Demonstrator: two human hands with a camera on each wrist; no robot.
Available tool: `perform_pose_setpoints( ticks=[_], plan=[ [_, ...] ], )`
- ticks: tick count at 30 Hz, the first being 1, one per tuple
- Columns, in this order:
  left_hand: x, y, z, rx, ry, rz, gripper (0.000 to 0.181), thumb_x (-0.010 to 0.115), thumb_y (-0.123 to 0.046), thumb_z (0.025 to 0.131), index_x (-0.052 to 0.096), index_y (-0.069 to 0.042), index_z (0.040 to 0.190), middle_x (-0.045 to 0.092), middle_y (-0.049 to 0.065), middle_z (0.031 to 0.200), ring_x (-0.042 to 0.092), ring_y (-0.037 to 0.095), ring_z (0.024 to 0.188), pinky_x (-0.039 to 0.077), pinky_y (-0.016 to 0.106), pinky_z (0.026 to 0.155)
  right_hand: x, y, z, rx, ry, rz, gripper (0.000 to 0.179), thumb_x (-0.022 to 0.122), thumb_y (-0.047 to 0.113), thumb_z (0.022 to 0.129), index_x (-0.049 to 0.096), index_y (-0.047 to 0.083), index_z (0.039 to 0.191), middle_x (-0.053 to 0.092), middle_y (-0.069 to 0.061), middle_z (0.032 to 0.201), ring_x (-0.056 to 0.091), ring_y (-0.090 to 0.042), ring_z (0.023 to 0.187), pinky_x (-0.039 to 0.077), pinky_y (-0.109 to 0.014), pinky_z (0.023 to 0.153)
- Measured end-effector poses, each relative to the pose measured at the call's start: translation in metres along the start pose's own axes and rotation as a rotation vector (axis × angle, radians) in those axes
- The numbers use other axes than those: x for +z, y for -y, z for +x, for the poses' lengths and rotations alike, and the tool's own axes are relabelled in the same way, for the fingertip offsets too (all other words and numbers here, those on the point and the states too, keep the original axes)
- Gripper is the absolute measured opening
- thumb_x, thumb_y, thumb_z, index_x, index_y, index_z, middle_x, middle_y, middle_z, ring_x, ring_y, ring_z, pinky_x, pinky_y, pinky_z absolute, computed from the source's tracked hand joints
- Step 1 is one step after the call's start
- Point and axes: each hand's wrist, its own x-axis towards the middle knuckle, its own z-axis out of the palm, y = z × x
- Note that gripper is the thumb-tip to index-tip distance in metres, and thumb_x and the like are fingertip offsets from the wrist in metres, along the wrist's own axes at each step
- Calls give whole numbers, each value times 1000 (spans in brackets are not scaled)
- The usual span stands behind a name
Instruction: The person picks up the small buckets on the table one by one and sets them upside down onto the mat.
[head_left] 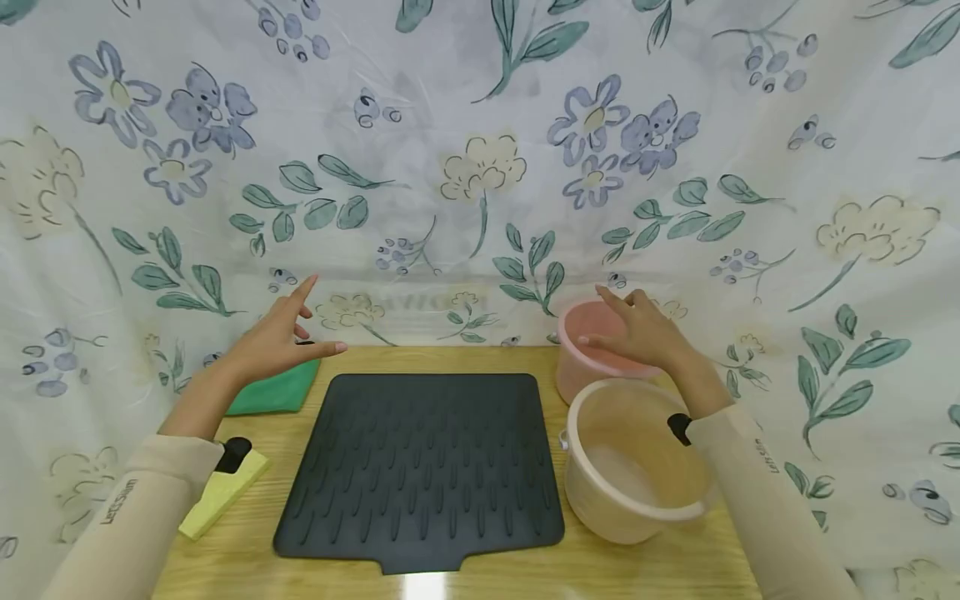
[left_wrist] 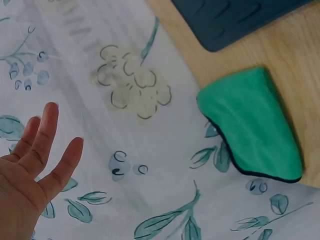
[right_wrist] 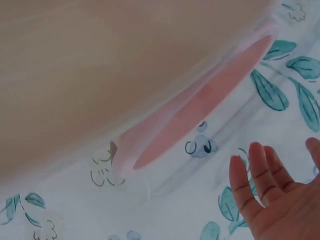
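My left hand (head_left: 277, 337) is raised at the left, thumb and forefinger spread apart, holding nothing. Below and behind it lies a folded green cloth (left_wrist: 255, 125) with a dark edge, partly hidden by the hand in the head view. My right hand (head_left: 633, 329) hovers above the pink bucket (head_left: 572, 367), fingers parted and gripping nothing. In front of that bucket stands a beige bucket (head_left: 581, 492), under my right forearm. Between the hands a dark ridged mat (head_left: 435, 467) lies flat on the wooden table (head_left: 450, 358).
A yellow block-like thing, perhaps a sponge (head_left: 225, 496), lies on the table under my left wrist. A white floral curtain (head_left: 420, 200) hangs behind the table and at both sides. The beige bucket stands close to the mat's right edge.
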Motion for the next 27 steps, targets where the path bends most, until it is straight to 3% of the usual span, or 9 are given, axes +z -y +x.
perform_pose_setpoints(
  ticks=[7, 14, 21, 27],
  plan=[
    [2, 7, -8, 25, -10, -14, 105, 67, -51, 90, -8, -26, 160, 41, 25, 133, 59, 42, 112, 49, 59, 83, -3, -8, -10, -42, -4, 5, 90, 69, 54, 87, 30, 14, 157, 48, -24, 108, 48, -31, 89, 44, -45, 75],
    [6, 12, -20, 29, 18, -15, 101, 66, -50, 91, -2, -25, 161, 44, 23, 131, 60, 39, 110, 50, 58, 81, 0, -19, -26, -55, 1, 54, 85, 70, 50, 89, 33, 14, 156, 53, -27, 115, 56, -34, 94, 48, -49, 77],
    [13, 24, -32, 39, 17, -41, 100, 67, -46, 92, -1, -22, 161, 44, 25, 131, 61, 38, 106, 50, 56, 80, -3, -22, -42, -39, 9, 76, 85, 71, 49, 88, 34, 12, 156, 52, -20, 102, 50, -25, 80, 42, -36, 67],
    [13, 24, -41, 35, 6, -37, 101, 69, -45, 91, 2, -17, 161, 46, 26, 130, 62, 41, 105, 52, 56, 79, -10, -19, -50, -13, 26, 78, 85, 69, 53, 88, 34, 16, 156, 52, -18, 100, 49, -23, 78, 40, -33, 64]
  ],
)
